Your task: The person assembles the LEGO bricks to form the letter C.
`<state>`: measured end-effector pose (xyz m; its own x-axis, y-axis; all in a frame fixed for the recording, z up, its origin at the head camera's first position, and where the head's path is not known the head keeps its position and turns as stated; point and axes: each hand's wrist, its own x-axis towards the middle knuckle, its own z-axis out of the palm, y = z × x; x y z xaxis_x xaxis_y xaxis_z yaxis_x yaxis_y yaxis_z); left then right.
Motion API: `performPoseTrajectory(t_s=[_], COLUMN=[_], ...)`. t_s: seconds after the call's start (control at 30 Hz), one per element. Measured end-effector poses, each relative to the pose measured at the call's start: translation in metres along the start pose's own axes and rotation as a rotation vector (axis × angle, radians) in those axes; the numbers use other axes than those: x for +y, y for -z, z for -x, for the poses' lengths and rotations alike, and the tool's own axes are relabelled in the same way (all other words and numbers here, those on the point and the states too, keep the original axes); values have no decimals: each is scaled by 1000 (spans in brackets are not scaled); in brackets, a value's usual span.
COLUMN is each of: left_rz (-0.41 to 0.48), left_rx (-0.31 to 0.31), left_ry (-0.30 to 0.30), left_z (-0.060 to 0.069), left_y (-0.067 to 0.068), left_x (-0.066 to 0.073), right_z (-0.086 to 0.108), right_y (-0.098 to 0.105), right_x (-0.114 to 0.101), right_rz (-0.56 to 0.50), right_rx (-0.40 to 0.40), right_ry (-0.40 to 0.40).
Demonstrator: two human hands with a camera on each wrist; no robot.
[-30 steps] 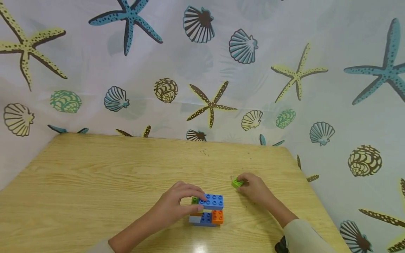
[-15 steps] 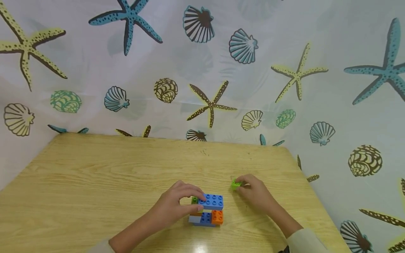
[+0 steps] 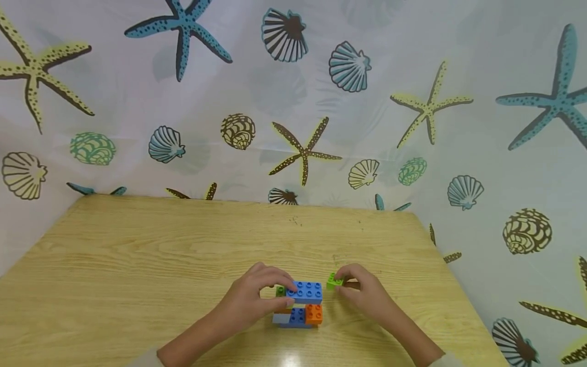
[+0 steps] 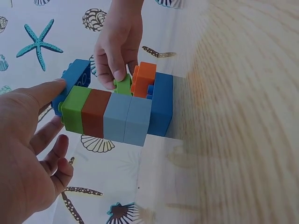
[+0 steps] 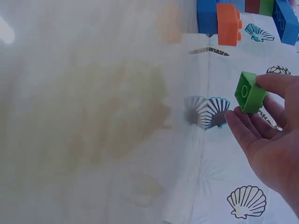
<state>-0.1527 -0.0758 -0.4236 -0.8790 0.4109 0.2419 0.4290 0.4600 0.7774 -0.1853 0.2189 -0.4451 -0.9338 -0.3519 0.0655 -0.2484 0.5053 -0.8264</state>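
Note:
A toy-brick structure stands on the table: a blue base brick (image 4: 161,105), two light-blue bricks (image 4: 126,119), a brown brick (image 4: 95,113) and a green brick (image 4: 74,109) stacked at one end. On top, a long blue brick (image 3: 306,291) juts out to the right, over an orange brick (image 3: 314,314) on the base. My left hand (image 3: 257,295) grips the structure near the top, its index finger on the long blue brick and its thumb at the front. Just right of that, my right hand (image 3: 367,293) pinches a small lime-green brick (image 5: 251,92), hollow underside showing, apart from the structure.
The wooden table (image 3: 151,244) reaches back to a white cloth (image 3: 206,117) printed with starfish and shells. This cloth also runs along the right side.
My right hand has brought the lime-green brick leftward and nearer to me, closer to the structure. My left hand keeps its grip in the same place.

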Motion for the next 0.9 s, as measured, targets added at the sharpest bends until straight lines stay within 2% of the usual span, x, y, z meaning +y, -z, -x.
performPoseTrajectory(t_s=[0.2, 0.37, 0.63, 0.8, 0.9], left_rz=[-17, -20, -10, 10, 5], left_rx=[10, 7, 20, 22, 36], left_ry=[-3, 4, 26, 67, 48], left_z=[0, 1, 0, 0, 0], left_y=[-1, -1, -2, -3, -4], left_x=[-1, -1, 0, 1, 1], right_z=[11, 19, 27, 28, 28], right_y=[-6, -10, -16, -19, -19], right_x=[-6, -10, -14, -18, -19], right_rz=[-60, -70, -77, -106, -107], right_rx=[-70, -95, -60, -47, -49], right_ry=[71, 134, 234, 253, 260])
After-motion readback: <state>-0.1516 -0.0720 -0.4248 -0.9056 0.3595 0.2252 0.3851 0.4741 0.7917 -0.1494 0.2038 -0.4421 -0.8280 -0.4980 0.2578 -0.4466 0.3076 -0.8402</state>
